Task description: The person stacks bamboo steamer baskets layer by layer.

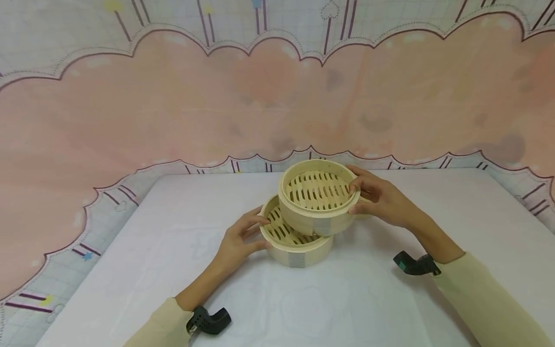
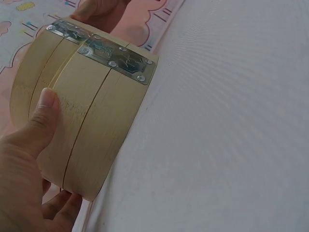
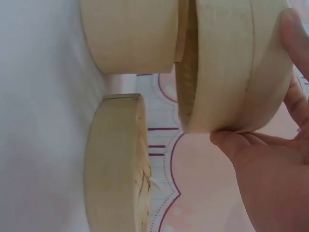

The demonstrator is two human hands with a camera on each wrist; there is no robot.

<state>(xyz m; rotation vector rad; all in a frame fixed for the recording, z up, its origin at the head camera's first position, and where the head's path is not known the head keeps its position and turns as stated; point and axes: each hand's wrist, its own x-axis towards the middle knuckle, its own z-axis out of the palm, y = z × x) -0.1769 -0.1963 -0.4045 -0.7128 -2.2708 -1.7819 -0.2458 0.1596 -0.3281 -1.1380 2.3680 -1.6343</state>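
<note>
Upper steamer basket (image 1: 313, 217), right side pinched in right grip (image 1: 387, 200); lower basket (image 1: 295, 253), left side pinched in left grip (image 1: 236, 241)

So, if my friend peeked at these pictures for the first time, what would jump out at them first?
Probably the round slatted basket near the middle of the head view, held in the right fingers and partly over a second basket in the left fingers. Next might come the peach, cloud-patterned backdrop behind the white table, then the black wrist gadgets, one by each pale sleeve.
</note>
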